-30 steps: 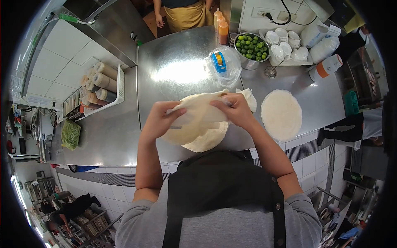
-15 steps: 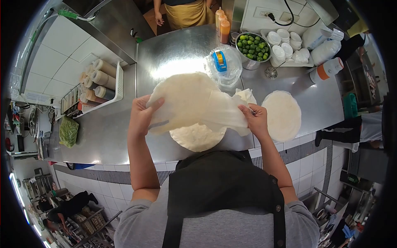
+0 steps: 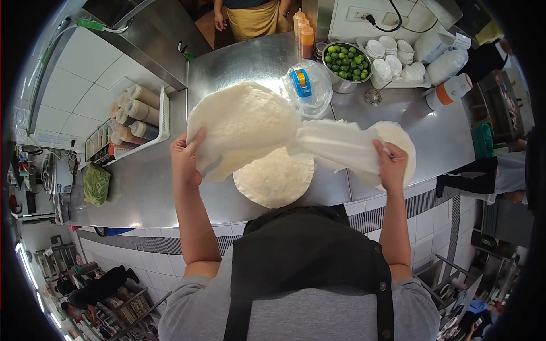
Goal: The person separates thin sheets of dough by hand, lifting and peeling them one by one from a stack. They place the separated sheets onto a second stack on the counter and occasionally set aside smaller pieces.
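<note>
My left hand (image 3: 186,162) pinches the left edge of a large, round, thin flour tortilla (image 3: 244,111), raised above the steel counter (image 3: 142,199). My right hand (image 3: 392,163) is closed on a thin, translucent white sheet (image 3: 335,139), pulled taut to the right. The sheet still meets the tortilla's right side. Below them, close to my apron, another round tortilla (image 3: 274,182) lies flat on the counter. A further pale round (image 3: 401,136) lies at the right, partly covered by the sheet and my right hand.
Behind the tortilla are a blue tape dispenser (image 3: 301,83) on a plastic bag, a metal bowl of limes (image 3: 344,85) and sauce bottles (image 3: 306,42). White cups (image 3: 382,69) stand back right. On the left sit a bottle basket (image 3: 165,122) and bagged greens (image 3: 96,184). Another person (image 3: 256,20) stands opposite.
My right hand has moved right, stretching the white sheet farther off the tortilla. My left hand has shifted slightly left with the tortilla, uncovering more of the round below.
</note>
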Tool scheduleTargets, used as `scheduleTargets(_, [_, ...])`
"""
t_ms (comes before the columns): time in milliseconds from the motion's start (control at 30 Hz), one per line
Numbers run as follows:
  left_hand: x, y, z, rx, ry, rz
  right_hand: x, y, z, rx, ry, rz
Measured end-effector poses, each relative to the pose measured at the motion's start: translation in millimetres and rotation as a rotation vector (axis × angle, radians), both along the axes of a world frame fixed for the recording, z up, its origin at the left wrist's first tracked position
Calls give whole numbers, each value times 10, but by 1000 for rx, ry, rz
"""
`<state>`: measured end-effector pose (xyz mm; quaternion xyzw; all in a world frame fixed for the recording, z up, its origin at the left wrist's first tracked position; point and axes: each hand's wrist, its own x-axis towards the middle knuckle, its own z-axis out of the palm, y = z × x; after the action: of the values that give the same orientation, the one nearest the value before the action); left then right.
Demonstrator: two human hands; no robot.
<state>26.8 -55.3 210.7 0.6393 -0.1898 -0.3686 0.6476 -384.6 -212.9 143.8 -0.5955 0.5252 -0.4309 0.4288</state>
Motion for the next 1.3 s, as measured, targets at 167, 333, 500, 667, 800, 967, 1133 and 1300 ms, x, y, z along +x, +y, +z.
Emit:
scheduleTargets(167, [-15,-51,-149,18,20,-24,-549,-73,545,-74,133,-112])
scheduleTargets(333, [-228,-144,-325,82,4,-137,-845,-114,1148,-10,420,-60])
scheduleTargets(500, [-358,-178,-409,82,30,-213,-1023,-368,1004,-216,509,9])
scheduleTargets(667, [-360,-195,-419,80,-2,-251,-855,-494,1101,44,169,-115])
scheduleTargets(800, [-367,-176,-341,97,-39,-251,-928,-579,961,38,-71,-369])
scheduleTargets(967, [-356,-152,-380,103,-26,-218,-1576,-698,-614,106,-39,-531])
scheduleTargets(1133, [-400,-207,-372,116,-32,-242,-1856,-503,-1572,226,464,-479])
scheduleTargets(1300, [-476,-210,-379,117,-49,-286,-1643,-246,-1350,198,178,-507])
